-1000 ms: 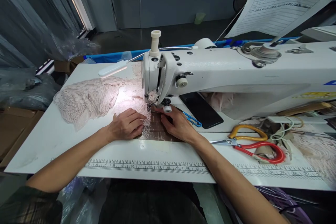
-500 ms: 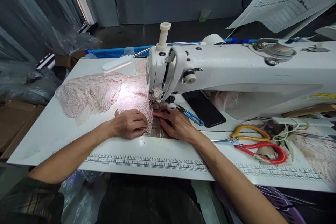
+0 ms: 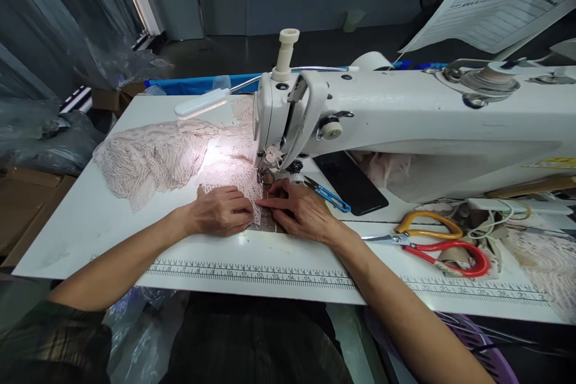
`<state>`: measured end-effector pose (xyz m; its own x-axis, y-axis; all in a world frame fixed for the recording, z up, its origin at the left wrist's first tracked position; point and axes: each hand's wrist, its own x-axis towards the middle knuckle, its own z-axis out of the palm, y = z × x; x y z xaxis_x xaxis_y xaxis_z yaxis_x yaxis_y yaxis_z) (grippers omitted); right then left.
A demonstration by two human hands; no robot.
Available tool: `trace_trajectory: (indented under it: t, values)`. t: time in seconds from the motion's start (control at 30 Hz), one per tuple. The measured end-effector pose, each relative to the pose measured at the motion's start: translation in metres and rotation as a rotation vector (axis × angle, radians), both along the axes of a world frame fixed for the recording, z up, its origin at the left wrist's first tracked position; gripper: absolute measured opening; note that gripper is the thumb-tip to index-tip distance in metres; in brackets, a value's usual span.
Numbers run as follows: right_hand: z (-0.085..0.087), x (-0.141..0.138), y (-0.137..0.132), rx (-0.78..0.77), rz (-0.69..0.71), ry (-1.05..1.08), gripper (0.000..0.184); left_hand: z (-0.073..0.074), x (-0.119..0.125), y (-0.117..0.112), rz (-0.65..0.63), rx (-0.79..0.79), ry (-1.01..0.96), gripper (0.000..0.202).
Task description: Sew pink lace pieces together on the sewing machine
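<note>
Pale pink lace fabric [image 3: 150,159] lies bunched on the table, and its near end runs under the needle area of a white sewing machine [image 3: 288,108]. My left hand [image 3: 221,211] is closed, its curled fingers holding the lace down just left of the presser foot. My right hand [image 3: 301,207] pinches the right edge of the lace close to the needle, index finger stretched along it; its thumb is partly hidden. A lamp [image 3: 201,103] lights the fabric. Just right of my right hand lie blue thread snips [image 3: 332,197].
A black phone [image 3: 353,183] lies under the machine arm. Scissors [image 3: 443,243] with orange and red handles sit to the right, near more lace [image 3: 540,261]. A printed ruler [image 3: 274,275] runs along the table's front. Cardboard boxes [image 3: 31,207] stand at the left.
My right index finger has shifted slightly left and down along the lace edge. The lace by the needle has moved little, and the whole view has tilted a bit.
</note>
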<state>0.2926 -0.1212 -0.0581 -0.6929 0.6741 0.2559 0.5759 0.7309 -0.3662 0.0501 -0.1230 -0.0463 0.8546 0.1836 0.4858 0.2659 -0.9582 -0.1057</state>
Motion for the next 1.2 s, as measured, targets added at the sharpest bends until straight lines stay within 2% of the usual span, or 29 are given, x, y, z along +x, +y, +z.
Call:
trace_trajectory:
  t: [0.13,0.27,0.37,0.53,0.8,1.2]
  values:
    - [0.0,-0.001,-0.001,0.035,0.001,-0.013,0.033,0.004,0.0,-0.005,-0.001,-0.05,0.019,0.014]
    - [0.001,-0.001,-0.001,0.083,0.012,-0.006,0.033,0.014,-0.001,-0.009,0.007,-0.303,0.049,0.015]
    - [0.001,-0.002,-0.002,0.09,0.003,-0.002,0.034,0.021,0.0,-0.005,-0.002,-0.399,0.043,0.016]
    - [0.003,-0.002,-0.003,0.094,0.004,-0.014,0.036,0.021,0.006,0.009,-0.076,-0.405,0.042,0.013]
    - [0.004,-0.002,-0.004,0.103,-0.022,-0.065,0.032,0.01,0.003,0.012,-0.073,-0.459,-0.072,0.015]
    - [0.0,-0.008,-0.003,0.168,-0.136,-0.177,0.036,0.001,0.005,0.022,-0.02,-0.331,-0.077,0.015]
